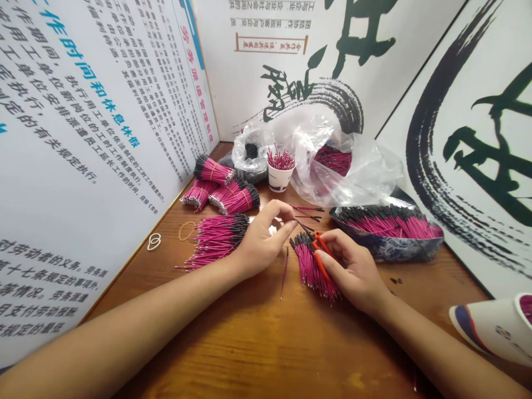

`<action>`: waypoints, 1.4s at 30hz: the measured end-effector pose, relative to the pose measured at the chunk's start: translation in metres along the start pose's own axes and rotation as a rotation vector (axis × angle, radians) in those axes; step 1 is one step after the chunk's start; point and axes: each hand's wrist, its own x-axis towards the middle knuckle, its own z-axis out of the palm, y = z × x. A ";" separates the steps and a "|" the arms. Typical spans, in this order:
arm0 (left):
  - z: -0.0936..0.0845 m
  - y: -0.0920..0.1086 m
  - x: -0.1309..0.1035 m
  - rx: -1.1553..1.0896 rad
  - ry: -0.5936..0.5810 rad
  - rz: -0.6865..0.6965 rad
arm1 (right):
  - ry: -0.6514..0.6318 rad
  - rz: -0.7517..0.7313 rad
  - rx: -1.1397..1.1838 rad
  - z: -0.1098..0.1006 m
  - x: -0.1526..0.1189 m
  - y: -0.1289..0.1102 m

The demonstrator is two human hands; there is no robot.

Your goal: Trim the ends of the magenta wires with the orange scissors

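My left hand is closed, thumb and forefinger pinching the end of a thin wire, mostly hidden by the fingers. My right hand is wrapped round small orange-handled pliers, whose dark jaws point left and meet the wire near my left fingertips. Under the pliers lies a pile of pink wires with black ends. A single pink wire rests apart, just left of that pile. Beside my left wrist a larger row of pink wires is spread, black ends toward the hand.
Banded wire bundles are stacked back left, near a paper cup of wires. Clear plastic bags stand behind. A dark tray of wires sits right; another paper cup lies front right. Printed panels surround the wooden table.
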 end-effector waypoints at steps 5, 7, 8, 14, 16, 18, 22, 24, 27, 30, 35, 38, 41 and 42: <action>0.000 -0.001 0.000 0.002 0.002 0.003 | -0.005 0.000 -0.005 0.000 0.001 0.001; 0.000 -0.001 0.000 0.007 0.006 0.003 | -0.006 0.000 -0.010 0.000 0.001 0.001; 0.000 -0.002 0.000 0.009 0.007 0.002 | -0.006 -0.001 -0.012 0.000 0.000 0.001; 0.000 0.000 0.000 0.026 0.007 -0.019 | -0.017 0.000 -0.014 0.000 0.000 0.000; 0.000 0.001 0.000 0.038 0.008 -0.031 | -0.006 0.005 -0.020 0.000 0.000 0.000; 0.000 0.002 0.000 0.038 0.010 -0.038 | 0.015 0.013 -0.026 0.000 -0.001 0.000; 0.002 0.000 -0.002 0.016 0.006 -0.049 | 0.041 0.015 -0.016 0.001 0.000 -0.001; 0.002 0.003 0.000 0.024 -0.012 -0.051 | 0.048 0.010 -0.011 0.001 0.001 -0.001; -0.009 0.022 0.008 0.112 -0.101 -0.021 | 0.063 0.006 -0.007 0.001 0.001 -0.001; -0.033 0.056 0.021 0.375 -0.297 -0.031 | 0.075 0.006 -0.007 0.001 0.000 -0.001; -0.077 0.083 0.036 0.876 -0.477 -0.114 | 0.077 0.005 -0.017 0.001 0.001 -0.001; -0.090 0.069 0.037 1.040 -0.512 -0.198 | 0.074 -0.003 -0.021 0.001 0.001 -0.001; -0.094 0.054 0.038 1.140 -0.536 -0.252 | 0.073 -0.004 -0.026 0.001 0.001 -0.001; -0.093 0.051 0.037 1.152 -0.536 -0.243 | 0.072 -0.003 -0.027 0.001 0.001 0.000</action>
